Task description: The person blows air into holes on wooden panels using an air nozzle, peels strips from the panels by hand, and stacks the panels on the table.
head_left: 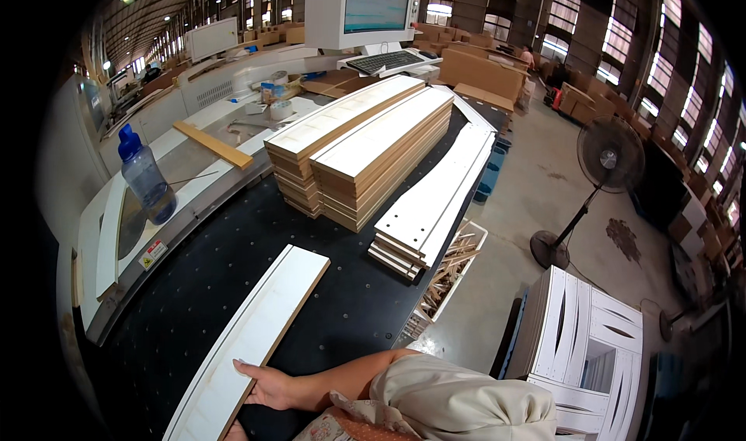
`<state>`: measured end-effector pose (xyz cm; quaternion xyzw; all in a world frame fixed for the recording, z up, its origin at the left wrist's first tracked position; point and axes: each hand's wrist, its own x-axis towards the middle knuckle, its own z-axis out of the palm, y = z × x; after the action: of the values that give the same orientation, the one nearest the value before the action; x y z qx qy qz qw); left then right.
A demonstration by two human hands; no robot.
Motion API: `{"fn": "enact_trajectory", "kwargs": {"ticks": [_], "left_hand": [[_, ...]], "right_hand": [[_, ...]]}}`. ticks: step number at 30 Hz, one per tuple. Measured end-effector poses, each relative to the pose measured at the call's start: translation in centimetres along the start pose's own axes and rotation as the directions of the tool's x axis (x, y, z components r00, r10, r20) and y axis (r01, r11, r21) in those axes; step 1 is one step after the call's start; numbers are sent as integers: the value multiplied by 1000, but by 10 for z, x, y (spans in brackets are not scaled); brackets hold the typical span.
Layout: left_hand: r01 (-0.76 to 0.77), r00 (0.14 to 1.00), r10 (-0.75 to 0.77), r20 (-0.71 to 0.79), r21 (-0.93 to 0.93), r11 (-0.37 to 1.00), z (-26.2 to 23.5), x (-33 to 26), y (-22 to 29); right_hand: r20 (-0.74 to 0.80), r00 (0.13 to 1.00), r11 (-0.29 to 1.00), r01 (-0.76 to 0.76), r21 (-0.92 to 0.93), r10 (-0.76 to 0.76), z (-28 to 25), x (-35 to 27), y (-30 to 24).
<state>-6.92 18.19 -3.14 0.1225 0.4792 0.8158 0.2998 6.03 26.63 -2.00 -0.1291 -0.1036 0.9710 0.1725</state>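
A long white board (252,317) with a groove along one side and a bare brown edge lies slanted over the black table, its near end cut off by the lower rim of the view. My right hand (268,385) grips its right edge, thumb on top and fingers underneath. Just below, a small part of my left hand (235,432) shows against the same edge, closed on the board; most of it is out of view. Farther off stand two stacks of matching boards, a left stack (342,118) and a right stack (381,142). To their right is a pile of drilled white panels (435,196).
The black table (342,309) is dotted with small holes. A blue-capped bottle (148,178) and a wooden strip (211,144) rest on the machine frame at left. Beyond are a keyboard (392,62) and monitor (377,6). An offcut crate (454,270), fan (610,157) and panel stack (575,355) stand right.
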Motion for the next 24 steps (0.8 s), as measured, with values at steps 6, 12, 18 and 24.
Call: {"fn": "enact_trajectory", "kwargs": {"ticks": [6,12,18,24], "left_hand": [[-101,995,94,41,234,967,3,3,-6],[-195,981,172,94,398,896,2,5,-8],[-285,959,246,144,527,801,-3,4,-6],[-373,926,308,218,652,660,-7,2,-6]], "right_hand": [[17,1000,999,-9,-37,10,-1,1,1],[-17,1000,999,-24,-40,24,-2,3,0],[-12,999,998,-50,-30,49,0,3,-2],[-34,999,999,-36,-29,35,-4,6,-1]]}}
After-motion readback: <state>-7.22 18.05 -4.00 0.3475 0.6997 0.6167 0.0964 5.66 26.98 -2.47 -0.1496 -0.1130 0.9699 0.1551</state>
